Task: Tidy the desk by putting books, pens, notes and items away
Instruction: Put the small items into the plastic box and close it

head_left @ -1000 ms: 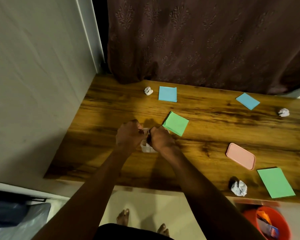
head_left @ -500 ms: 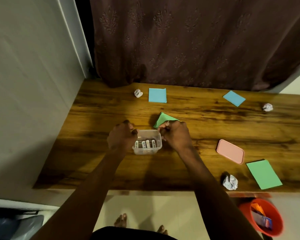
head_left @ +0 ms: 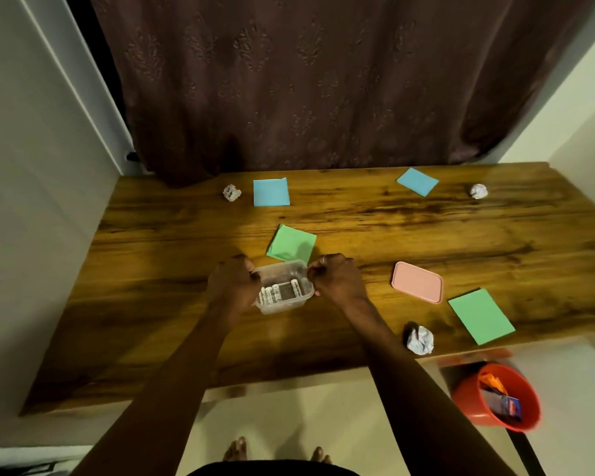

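Head view: we see both arms reaching in over the wooden surface [head_left: 152,304]. The left hand [head_left: 234,286] and right hand [head_left: 337,281] flank a clear container [head_left: 282,267] that sits on the surface near its front-centre. Each grip is curled onto the container's rim, left hand on the left side and right hand on the right. There is a ring on one right-hand finger. Inside the container lie several white labelled cylinders [head_left: 294,288]; we cannot read the print. The near green note [head_left: 292,242] lies just behind the container, and we cannot tell whether they touch. The pink lid [head_left: 417,281] lies flat to the right, apart from the container. The right green note [head_left: 481,316] sits just beyond the lid at the front edge. The near paper ball [head_left: 419,340] lies in front of the lid. Along the back are the far-left paper ball [head_left: 232,193], beside it the left blue note [head_left: 271,192], then the right blue note [head_left: 417,181] and the far-right paper ball [head_left: 478,191]. A dark curtain [head_left: 289,80] hangs behind. A red bucket [head_left: 495,396] holding packets stands on the floor at right.
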